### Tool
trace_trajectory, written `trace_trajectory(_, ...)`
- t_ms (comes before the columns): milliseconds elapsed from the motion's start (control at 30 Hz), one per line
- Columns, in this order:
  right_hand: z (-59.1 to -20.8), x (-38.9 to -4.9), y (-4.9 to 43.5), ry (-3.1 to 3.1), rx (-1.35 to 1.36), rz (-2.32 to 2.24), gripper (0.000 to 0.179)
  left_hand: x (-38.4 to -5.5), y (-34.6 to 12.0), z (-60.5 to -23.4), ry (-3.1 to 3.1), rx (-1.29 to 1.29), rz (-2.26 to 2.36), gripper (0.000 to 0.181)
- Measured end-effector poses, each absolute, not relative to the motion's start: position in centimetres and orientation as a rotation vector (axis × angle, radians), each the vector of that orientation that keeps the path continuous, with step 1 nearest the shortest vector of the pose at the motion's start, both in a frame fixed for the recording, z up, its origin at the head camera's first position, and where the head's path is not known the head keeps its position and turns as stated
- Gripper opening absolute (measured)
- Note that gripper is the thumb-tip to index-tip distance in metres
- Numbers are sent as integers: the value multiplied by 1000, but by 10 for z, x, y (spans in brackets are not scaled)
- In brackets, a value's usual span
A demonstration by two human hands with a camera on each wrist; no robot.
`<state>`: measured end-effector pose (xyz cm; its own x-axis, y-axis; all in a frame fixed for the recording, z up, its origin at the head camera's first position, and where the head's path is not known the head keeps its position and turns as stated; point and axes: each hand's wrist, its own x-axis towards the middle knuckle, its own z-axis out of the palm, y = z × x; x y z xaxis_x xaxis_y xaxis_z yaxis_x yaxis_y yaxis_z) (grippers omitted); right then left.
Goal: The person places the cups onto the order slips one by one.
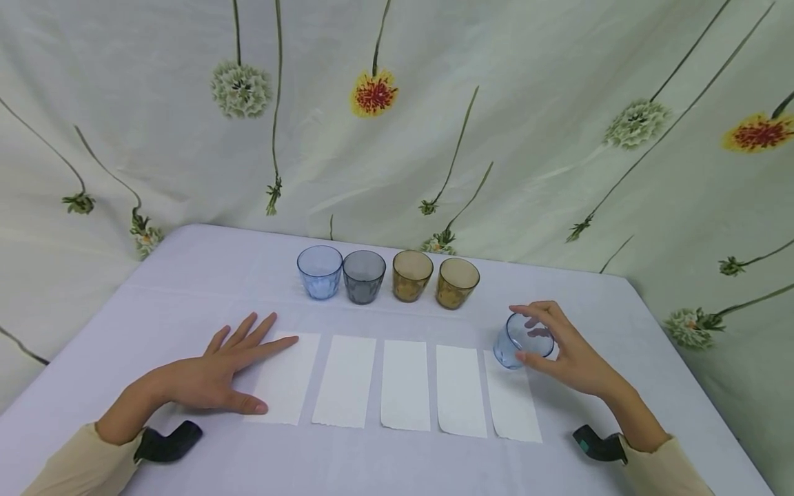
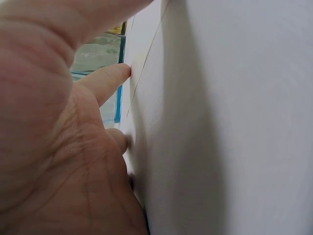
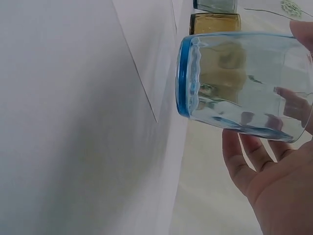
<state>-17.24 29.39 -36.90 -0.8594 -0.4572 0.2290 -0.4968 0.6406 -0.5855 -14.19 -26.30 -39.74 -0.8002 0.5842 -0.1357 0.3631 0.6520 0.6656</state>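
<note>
My right hand (image 1: 577,358) grips a light blue clear glass (image 1: 507,348) near its rim, thumb on one side and fingers on the other. That glass is close over the far end of the rightmost white paper strip (image 1: 515,406). In the right wrist view, the thick blue base of the glass (image 3: 184,78) faces the tablecloth. At the left, my left hand (image 1: 214,379) rests with straight, spread fingers. Its index fingertip and thumb lie over the leftmost paper strip (image 1: 288,379), and nothing is in its grasp.
Behind the strips stand a blue glass (image 1: 320,272), a grey glass (image 1: 364,277) and two amber glasses (image 1: 412,277), side by side. More paper strips (image 1: 404,386) lie between the hands on the white tablecloth (image 1: 347,461). A flower-print curtain (image 1: 546,193) hangs behind the table.
</note>
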Motion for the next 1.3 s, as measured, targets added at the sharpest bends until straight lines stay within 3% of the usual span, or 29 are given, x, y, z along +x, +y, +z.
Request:
trace_trajectory(467,-366,-169,296,-2807,974,1037,58,-142,-265,-397,2527,741,916,89)
trace_trajectory(1300,-358,-158,296,-2850,1214,1161,62,-143,-263,-395,2520,732,917,91)
